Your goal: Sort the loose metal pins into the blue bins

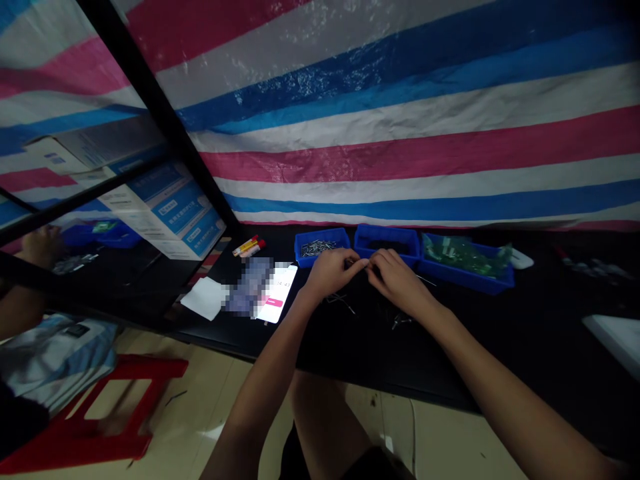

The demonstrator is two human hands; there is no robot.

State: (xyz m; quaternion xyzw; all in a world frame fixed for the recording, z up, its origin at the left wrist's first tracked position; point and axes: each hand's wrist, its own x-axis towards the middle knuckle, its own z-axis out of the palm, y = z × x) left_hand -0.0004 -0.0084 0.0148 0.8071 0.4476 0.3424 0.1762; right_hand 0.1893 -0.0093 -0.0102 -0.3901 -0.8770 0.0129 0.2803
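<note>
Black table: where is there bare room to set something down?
The widest bare patch, seen dimly, lies between the right forearm, the green-filled bin and the white object at the right edge. A smaller one lies toward the near edge, below the metal pieces. Crowded: around the left hand and right hand; leftward, by phone and paper.

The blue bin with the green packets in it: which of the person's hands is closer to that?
The right. The right hand is just left of the green-packet bin; the left hand is farther left, in front of the bin of metal pieces.
</note>
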